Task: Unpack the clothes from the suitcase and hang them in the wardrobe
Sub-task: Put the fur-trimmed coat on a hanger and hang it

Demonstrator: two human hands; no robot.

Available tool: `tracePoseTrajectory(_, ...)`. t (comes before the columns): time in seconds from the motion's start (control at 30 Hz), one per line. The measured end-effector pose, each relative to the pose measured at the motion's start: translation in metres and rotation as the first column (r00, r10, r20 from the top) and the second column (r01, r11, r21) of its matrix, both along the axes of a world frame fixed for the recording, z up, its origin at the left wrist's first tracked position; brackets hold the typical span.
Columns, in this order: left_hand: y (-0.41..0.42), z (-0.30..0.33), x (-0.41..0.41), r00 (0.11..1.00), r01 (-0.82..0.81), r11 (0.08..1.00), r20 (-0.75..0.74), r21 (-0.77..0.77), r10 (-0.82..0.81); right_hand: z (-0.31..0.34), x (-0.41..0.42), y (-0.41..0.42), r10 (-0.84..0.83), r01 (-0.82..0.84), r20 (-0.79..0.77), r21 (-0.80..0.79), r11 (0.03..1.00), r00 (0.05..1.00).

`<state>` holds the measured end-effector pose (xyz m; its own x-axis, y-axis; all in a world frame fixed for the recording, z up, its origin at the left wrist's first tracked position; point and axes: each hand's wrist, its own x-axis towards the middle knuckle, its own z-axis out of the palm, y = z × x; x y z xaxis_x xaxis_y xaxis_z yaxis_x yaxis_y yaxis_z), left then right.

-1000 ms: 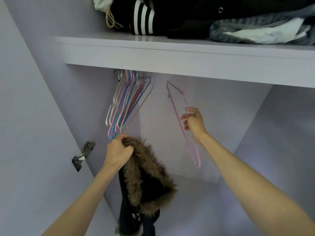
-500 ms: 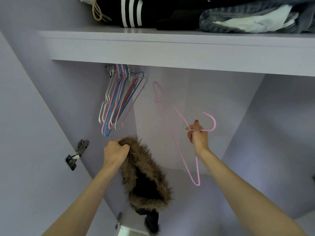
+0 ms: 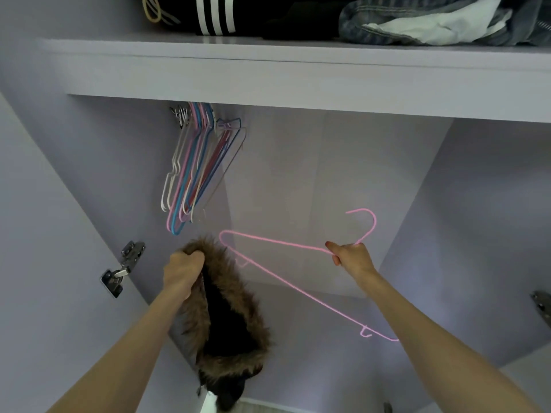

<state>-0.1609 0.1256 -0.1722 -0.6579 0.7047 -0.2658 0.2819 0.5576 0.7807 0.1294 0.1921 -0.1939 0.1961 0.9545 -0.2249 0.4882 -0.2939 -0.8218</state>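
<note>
interior of a pale lilac wardrobe (image 3: 298,180), seen from below.

flat back panel and angled side walls in matte lilac, evenly and dimly lit; thick shelf (image 3: 298,73) spanning the top, glossy on its upper face; metal door hinge (image 3: 122,268) fixed low on the left side wall, a second hinge (image 3: 541,305) partly cut off at the right edge; strip of light floor (image 3: 268,408) visible at the bottom.

dark fur-trimmed coat (image 3: 226,320) hanging down, pink hanger (image 3: 286,281) tilted beside it
</note>
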Motion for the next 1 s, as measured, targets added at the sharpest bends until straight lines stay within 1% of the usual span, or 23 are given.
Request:
tracePoseTrajectory(0.1, 0.001, -0.004, 0.000, 0.998, 0.017, 1.000, -0.064, -0.013, -0.018, -0.005, 0.002, -0.003, 0.074, -0.074, 0.034, -0.028, 0.997, 0.997)
tracePoseTrajectory(0.27, 0.005, -0.002, 0.008, 0.964, 0.134, 0.989, -0.226, -0.056, -0.143, 0.000, -0.010, -0.009, 0.152, -0.151, 0.095, -0.013, 0.988, 0.984)
tracePoseTrajectory(0.33, 0.005, 0.003, 0.009, 0.934, 0.168, 0.982, -0.307, -0.082, -0.186, 0.007, -0.016, -0.010, 0.142, -0.143, 0.112, 0.004, 0.990, 0.984)
tracePoseTrajectory(0.43, 0.005, 0.009, 0.013, 0.861, 0.260, 0.962, -0.430, -0.086, -0.271, 0.017, -0.030, -0.014, 0.136, -0.146, 0.180, 0.043, 0.988, 0.974)
tracePoseTrajectory(0.57, 0.006, 0.015, 0.033, 0.798, 0.407, 0.912, -0.465, -0.051, -0.382, 0.029, -0.061, -0.025, 0.259, -0.293, 0.298, 0.076, 0.953, 0.919)
tracePoseTrajectory(0.63, 0.006, 0.022, 0.047, 0.770, 0.491, 0.871, -0.460, -0.014, -0.441, 0.034, -0.075, -0.029, 0.284, -0.330, 0.308, 0.110, 0.938, 0.908)
tracePoseTrajectory(0.7, 0.004, 0.030, 0.060, 0.753, 0.560, 0.827, -0.445, 0.044, -0.485, 0.037, -0.085, -0.032, 0.270, -0.307, 0.218, 0.164, 0.937, 0.938)
tracePoseTrajectory(0.77, 0.001, 0.037, 0.070, 0.722, 0.619, 0.781, -0.455, 0.086, -0.521, 0.036, -0.092, -0.035, 0.261, -0.261, 0.034, 0.240, 0.935, 0.965)
tracePoseTrajectory(0.8, -0.001, 0.039, 0.073, 0.688, 0.652, 0.753, -0.482, 0.084, -0.542, 0.036, -0.093, -0.036, 0.243, -0.214, -0.080, 0.266, 0.940, 0.967)
tracePoseTrajectory(0.83, -0.001, 0.040, 0.073, 0.627, 0.690, 0.722, -0.541, 0.053, -0.560, 0.037, -0.092, -0.035, 0.210, -0.153, -0.191, 0.275, 0.949, 0.959)
tracePoseTrajectory(0.87, -0.001, 0.041, 0.072, 0.529, 0.722, 0.692, -0.632, -0.016, -0.567, 0.040, -0.090, -0.033, 0.177, -0.096, -0.289, 0.272, 0.957, 0.941)
tracePoseTrajectory(0.9, 0.000, 0.041, 0.069, 0.416, 0.738, 0.669, -0.717, -0.094, -0.559, 0.042, -0.088, -0.031, 0.147, -0.051, -0.358, 0.266, 0.963, 0.922)
tracePoseTrajectory(0.93, 0.002, 0.041, 0.066, 0.342, 0.747, 0.652, -0.768, -0.127, -0.541, 0.045, -0.086, -0.030, 0.135, -0.025, -0.400, 0.267, 0.963, 0.907)
tracePoseTrajectory(0.97, 0.004, 0.041, 0.065, 0.313, 0.767, 0.630, -0.784, -0.123, -0.535, 0.047, -0.083, -0.030, 0.146, -0.026, -0.420, 0.279, 0.960, 0.896)
tracePoseTrajectory(1.0, 0.006, 0.041, 0.064, 0.321, 0.796, 0.598, -0.769, -0.097, -0.553, 0.048, -0.082, -0.029, 0.169, -0.036, -0.439, 0.295, 0.955, 0.882)
